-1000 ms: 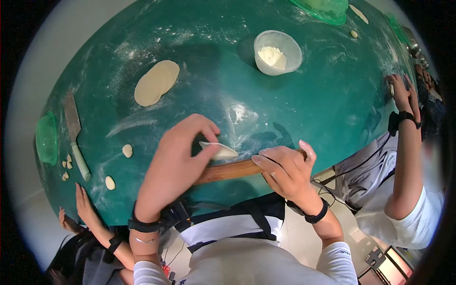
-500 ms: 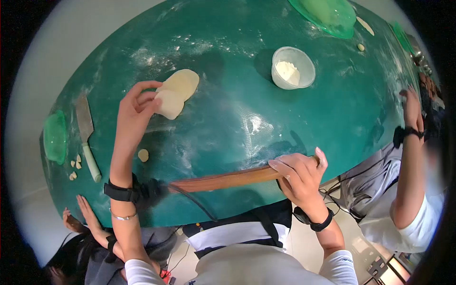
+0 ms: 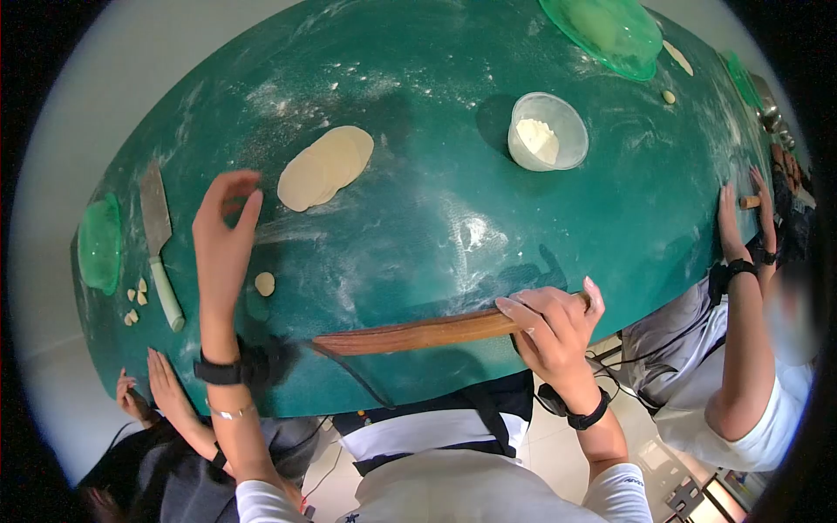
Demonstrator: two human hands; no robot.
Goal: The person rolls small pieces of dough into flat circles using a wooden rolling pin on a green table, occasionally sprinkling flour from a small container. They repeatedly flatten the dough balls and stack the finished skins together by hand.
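My left hand (image 3: 225,231) is over the table with thumb and curled fingers apart, holding nothing. Just to its right lie several thin round dough wrappers (image 3: 328,167), overlapping in a slanted row. A small flattened piece of dough (image 3: 265,284) rests on the table below them, right of my left wrist. My right hand (image 3: 554,331) is closed around the right end of a wooden rolling pin (image 3: 417,333). The pin lies nearly level across the near side of the table, its left end close to my left wrist.
A clear bowl of flour (image 3: 549,131) stands on the floury green table (image 3: 410,235). At left are a cleaver (image 3: 157,213), a green dish (image 3: 100,244) and small dough pieces (image 3: 142,298). A green container (image 3: 610,35) sits at the far edge. Other people's hands (image 3: 173,388) rest at both sides.
My left hand has let go of a dough wrapper, which now lies on the overlapping row, and has drawn back left and slightly down. My right hand still grips the rolling pin.
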